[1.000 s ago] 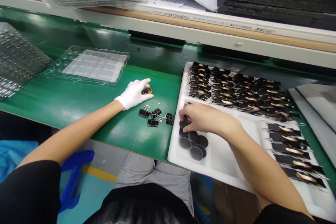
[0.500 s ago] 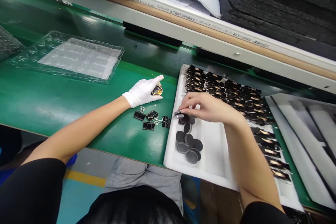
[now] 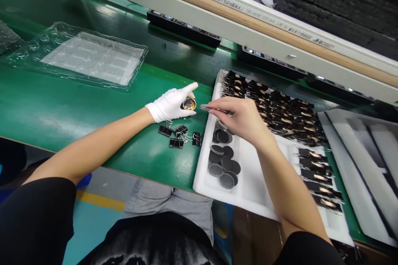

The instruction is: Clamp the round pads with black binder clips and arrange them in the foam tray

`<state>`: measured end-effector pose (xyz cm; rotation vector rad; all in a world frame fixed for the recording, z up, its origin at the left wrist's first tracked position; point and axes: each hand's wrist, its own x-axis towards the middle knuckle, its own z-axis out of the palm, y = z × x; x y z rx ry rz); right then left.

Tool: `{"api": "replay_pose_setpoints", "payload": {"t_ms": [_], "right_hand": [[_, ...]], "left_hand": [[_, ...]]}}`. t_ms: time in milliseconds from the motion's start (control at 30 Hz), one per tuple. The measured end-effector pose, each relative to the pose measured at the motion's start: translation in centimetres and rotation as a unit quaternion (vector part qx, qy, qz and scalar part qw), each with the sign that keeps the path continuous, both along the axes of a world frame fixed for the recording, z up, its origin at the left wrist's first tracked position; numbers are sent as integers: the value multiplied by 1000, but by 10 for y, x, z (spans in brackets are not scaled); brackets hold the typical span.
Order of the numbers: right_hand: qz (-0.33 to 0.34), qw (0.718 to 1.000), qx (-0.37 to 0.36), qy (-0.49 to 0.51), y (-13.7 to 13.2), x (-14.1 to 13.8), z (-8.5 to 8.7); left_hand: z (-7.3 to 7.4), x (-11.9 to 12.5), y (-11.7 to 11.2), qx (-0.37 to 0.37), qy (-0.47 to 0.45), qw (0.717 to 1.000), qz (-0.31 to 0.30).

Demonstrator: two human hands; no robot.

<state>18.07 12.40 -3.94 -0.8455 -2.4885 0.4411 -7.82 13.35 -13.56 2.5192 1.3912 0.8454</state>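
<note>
My left hand, in a white glove, holds a small round gold-coloured part upright over the green table, index finger stretched out. My bare right hand pinches a thin dark round disc and holds it close to that part, almost touching. Below my right hand, several more dark discs lie in a white foam tray. A few black binder clips lie on the table just under my left hand.
Rows of clipped black and gold parts fill the tray's far and right side. A clear plastic blister tray lies at the left. White foam sheets sit at the right. A shelf rail runs along the back.
My right hand lifted a dark disc from the pile in the tray and carried it left to the part in my left hand. The view tilted a little.
</note>
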Motion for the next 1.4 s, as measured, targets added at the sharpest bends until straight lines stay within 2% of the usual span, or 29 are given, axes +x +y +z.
{"api": "replay_pose_setpoints", "payload": {"t_ms": [100,167,233,333,400,433,467,533,567,633,700,767,833,900,967,1067,1167,1300,1400], "right_hand": [[18,998,53,30,7,-14,-32],[29,998,62,18,11,-18,-47],[45,997,62,1,11,-20,-55],[53,998,41,14,9,-23,-53],[13,998,-27,60,8,-25,-48],[-15,992,-91,87,7,-26,-46],[-42,979,-166,110,7,-27,-44],[-79,936,-313,142,7,-29,-41],[-89,915,-363,152,7,-30,-41],[-106,892,-404,170,7,-31,-41],[-116,889,-402,184,8,-31,-42],[-113,894,-396,175,9,-29,-43],[-97,914,-372,131,10,-23,-41],[-60,947,-309,58,9,-17,-35],[30,970,-240,-28,6,-12,-28],[165,954,-207,-138,-3,-15,-19],[163,948,-187,-200,-8,-22,-18],[153,954,-186,-176,0,-22,-10],[121,951,-253,-127,14,-18,1]], "left_hand": [[-4,0,-1,37,-13,998,-40],[-7,0,-1,67,-29,995,-67],[-9,0,-2,90,-44,992,-82],[-8,0,-4,89,-51,991,-84],[-4,1,-6,67,-54,993,-76],[-2,1,-7,53,-57,994,-71],[2,2,-8,38,-62,995,-67],[8,3,-11,7,-76,995,-63],[11,4,-13,-9,-88,994,-69],[15,7,-17,-43,-125,988,-79],[17,10,-20,-95,-187,974,-79],[18,12,-20,-175,-251,949,-72],[18,12,-18,-245,-282,926,-59],[18,8,-13,-274,-278,920,-27],[19,1,-7,-271,-249,930,19],[20,-9,-1,-250,-164,952,70],[20,-16,0,-211,-64,971,93],[17,-24,2,-115,40,986,115],[17,-35,5,-121,35,991,44]]}}
